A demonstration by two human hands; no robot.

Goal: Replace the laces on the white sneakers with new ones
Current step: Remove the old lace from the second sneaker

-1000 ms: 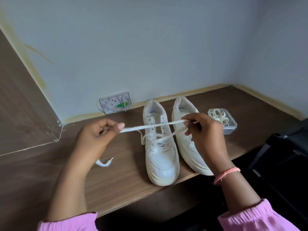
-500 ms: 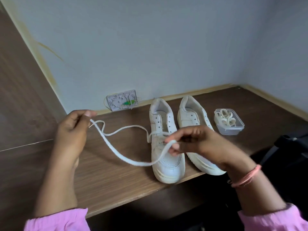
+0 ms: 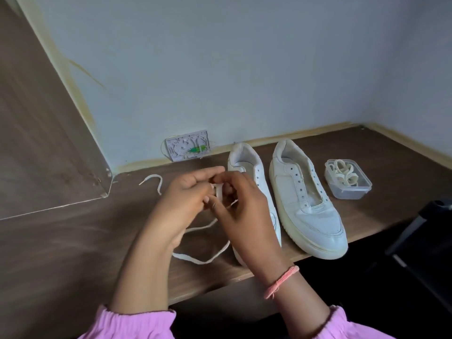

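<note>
Two white sneakers stand side by side on the wooden shelf (image 3: 73, 253), toes toward me. The right sneaker (image 3: 305, 204) shows bare eyelets with no lace. The left sneaker (image 3: 247, 165) is partly hidden behind my right hand. A white lace (image 3: 203, 259) lies loose on the wood, with one end curling at the back left. My left hand (image 3: 186, 199) and my right hand (image 3: 242, 206) meet in front of the left sneaker, and both pinch a folded part of this lace between their fingertips.
A clear plastic container (image 3: 348, 189) with coiled cream laces stands right of the sneakers. A small white wall plate (image 3: 188, 145) sits at the base of the wall behind. The shelf's front edge runs just below the sneaker toes. A dark frame (image 3: 423, 241) stands at right.
The lace was stretched between my hands while still threaded in the left sneaker. It now lies loose on the wood, and my hands have come together, folding part of it.
</note>
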